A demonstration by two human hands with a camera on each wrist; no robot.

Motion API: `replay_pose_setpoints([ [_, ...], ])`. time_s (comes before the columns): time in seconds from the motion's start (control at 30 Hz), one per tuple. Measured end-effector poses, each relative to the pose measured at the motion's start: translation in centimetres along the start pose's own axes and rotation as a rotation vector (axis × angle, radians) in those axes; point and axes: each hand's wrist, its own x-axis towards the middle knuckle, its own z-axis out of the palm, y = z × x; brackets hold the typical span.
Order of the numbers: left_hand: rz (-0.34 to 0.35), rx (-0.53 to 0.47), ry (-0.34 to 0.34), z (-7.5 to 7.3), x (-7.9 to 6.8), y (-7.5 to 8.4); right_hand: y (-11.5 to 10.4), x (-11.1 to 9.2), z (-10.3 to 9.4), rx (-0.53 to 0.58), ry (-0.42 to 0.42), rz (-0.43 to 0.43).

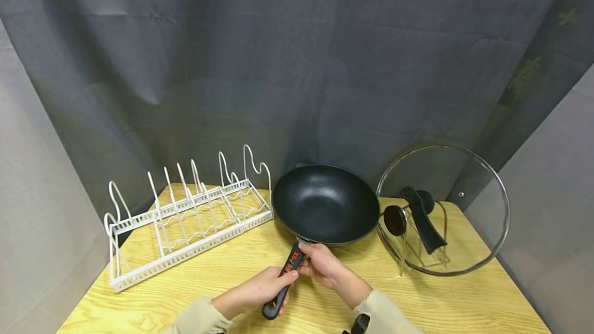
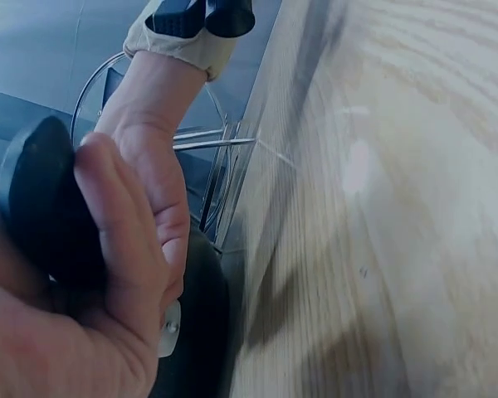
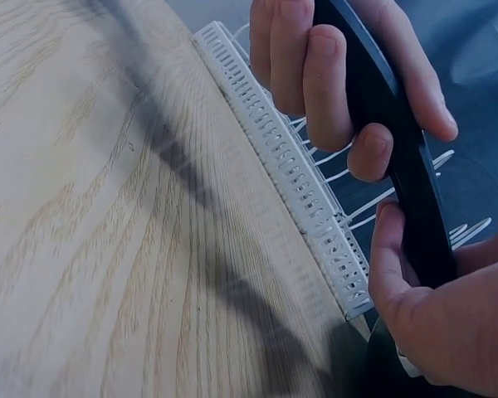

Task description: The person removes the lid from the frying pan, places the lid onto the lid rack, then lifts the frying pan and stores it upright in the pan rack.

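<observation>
A black frying pan [image 1: 325, 204] faces up at the middle of the table, its handle [image 1: 290, 272] with red lettering pointing toward me. My left hand [image 1: 265, 287] grips the handle's lower part, thumb on top and fingers curled round underneath. Closer to the pan, my right hand [image 1: 325, 268] pinches the handle near its metal joint. In the right wrist view the black handle [image 3: 390, 124] runs between the left fingers [image 3: 325, 91] and the right hand [image 3: 456, 319]. The left wrist view shows the handle's rounded end [image 2: 46, 195] within the left hand [image 2: 75, 340].
Left of the pan stands a white wire rack [image 1: 190, 228] with upright dividers. At the right, a glass lid [image 1: 503, 210] with a metal rim stands tilted on edge, a black handle [image 1: 424, 226] and a dark brown round knob [image 1: 395, 220] by it. Grey curtains [image 1: 297, 66] hang behind the wooden table [image 1: 445, 298].
</observation>
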Motion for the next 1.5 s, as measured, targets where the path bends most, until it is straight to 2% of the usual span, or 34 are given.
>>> replay_pose_setpoints([
  [0.13,0.006,-0.003,-0.001,0.5,0.2,0.0,0.0,-0.3,-0.3,-0.004,0.0,-0.004],
  [0.43,0.066,0.072,0.022,1.7,0.8,-0.2,-0.2,-0.8,-1.1,-0.011,-0.004,0.017],
  [0.7,0.047,0.038,-0.007,2.7,1.2,-0.3,-0.3,-1.3,-1.9,-0.041,-0.012,0.022],
  [0.93,0.028,0.042,0.049,3.9,1.4,-0.2,-0.6,-1.9,-2.3,-0.065,-0.021,0.018],
  [1.1,-0.012,0.026,0.032,4.4,1.6,0.0,-0.7,-2.2,-2.8,-0.086,-0.021,0.016],
  [1.5,-0.022,-0.014,0.007,5.5,2.1,-0.1,-0.9,-2.7,-3.6,-0.105,-0.027,0.03],
])
